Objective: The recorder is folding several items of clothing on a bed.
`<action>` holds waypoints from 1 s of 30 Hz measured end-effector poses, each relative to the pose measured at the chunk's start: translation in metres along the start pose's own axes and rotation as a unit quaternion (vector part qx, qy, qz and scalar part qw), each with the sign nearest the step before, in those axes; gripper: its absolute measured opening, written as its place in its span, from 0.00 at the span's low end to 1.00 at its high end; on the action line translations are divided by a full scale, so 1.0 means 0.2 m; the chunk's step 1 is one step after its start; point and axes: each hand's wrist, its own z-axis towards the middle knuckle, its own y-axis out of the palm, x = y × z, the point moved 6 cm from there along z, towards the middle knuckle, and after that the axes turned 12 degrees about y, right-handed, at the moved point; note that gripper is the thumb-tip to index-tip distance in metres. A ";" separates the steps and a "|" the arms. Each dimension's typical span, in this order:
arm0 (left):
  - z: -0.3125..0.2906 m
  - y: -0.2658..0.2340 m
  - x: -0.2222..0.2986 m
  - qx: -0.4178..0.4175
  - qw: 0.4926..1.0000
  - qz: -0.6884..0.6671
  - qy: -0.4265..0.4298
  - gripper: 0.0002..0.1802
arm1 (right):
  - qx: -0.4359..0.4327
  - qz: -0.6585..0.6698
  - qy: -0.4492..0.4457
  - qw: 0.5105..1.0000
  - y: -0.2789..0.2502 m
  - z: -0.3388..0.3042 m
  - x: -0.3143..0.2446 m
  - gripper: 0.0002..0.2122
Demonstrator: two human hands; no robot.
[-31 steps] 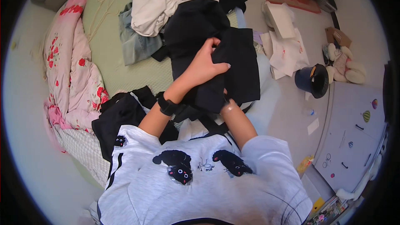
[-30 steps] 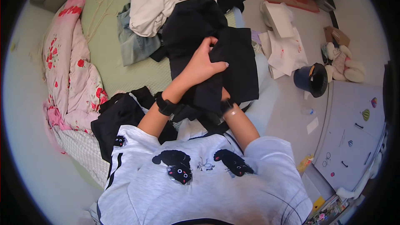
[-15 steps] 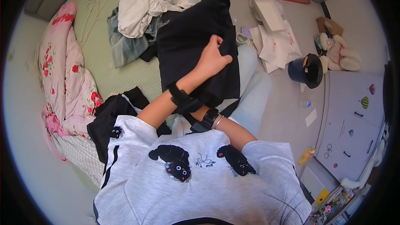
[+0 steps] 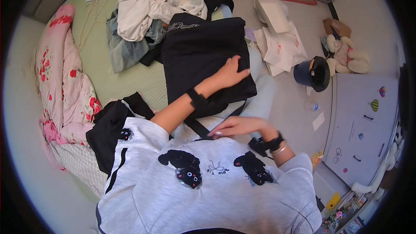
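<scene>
A black piece of clothing point(image 4: 199, 47), folded into a flat block with pale lettering near its far edge, lies over my lap and the bed's edge. My left hand point(image 4: 232, 73) rests on its right side, palm down with fingers apart, gripping nothing. Closer to my body, my right hand point(image 4: 236, 126) points leftward, a little blurred. Its fingertips meet a black strap point(image 4: 197, 128) at the cloth's near edge; whether they grip it does not show. Both wrists wear black bands.
White clothing point(image 4: 138, 17) and blue jeans point(image 4: 123, 45) are heaped on the green bed point(image 4: 97, 21). More black clothes point(image 4: 106, 136) lie beside my left arm. A pink floral quilt point(image 4: 60, 82) runs along the left. On the floor stands a dark bin point(image 4: 305, 73), near white bags point(image 4: 286, 47).
My right hand has come out from beneath my left forearm, moving right and toward me. My left hand has slid nearer and slightly right. The cloth's far edge now shows lettering.
</scene>
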 end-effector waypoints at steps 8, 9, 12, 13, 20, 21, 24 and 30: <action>-0.42 0.11 0.31 -0.084 0.904 0.347 0.233 0.34 | 0.701 -0.440 -0.181 0.531 -0.79 -0.18 -0.79 0.20; -0.42 0.13 0.29 -0.087 0.894 0.369 0.238 0.36 | 0.699 -0.441 -0.186 0.531 -0.88 -0.12 -0.77 0.20; -0.42 0.13 0.25 -0.076 0.897 0.366 0.236 0.38 | 0.588 -0.446 0.288 0.610 -1.24 0.02 -0.62 0.38; -0.42 0.14 0.25 -0.089 0.896 0.357 0.247 0.38 | 0.517 -0.406 0.315 0.685 -1.34 0.02 -0.54 0.36; -0.45 0.11 0.20 -0.134 0.922 0.278 0.235 0.41 | 0.474 -0.400 0.061 0.782 -1.49 0.09 -0.62 0.28; -0.45 0.12 0.19 -0.139 0.924 0.269 0.235 0.41 | 0.509 -0.394 0.054 0.764 -1.51 0.06 -0.60 0.26; -0.45 0.15 0.21 -0.168 0.925 0.246 0.235 0.42 | 0.598 -0.454 0.108 0.651 -1.55 0.06 -0.34 0.27; -0.42 -0.08 0.29 -0.285 0.937 -0.072 0.189 0.36 | 0.737 -0.325 -0.041 0.591 -1.52 -0.09 -0.23 0.35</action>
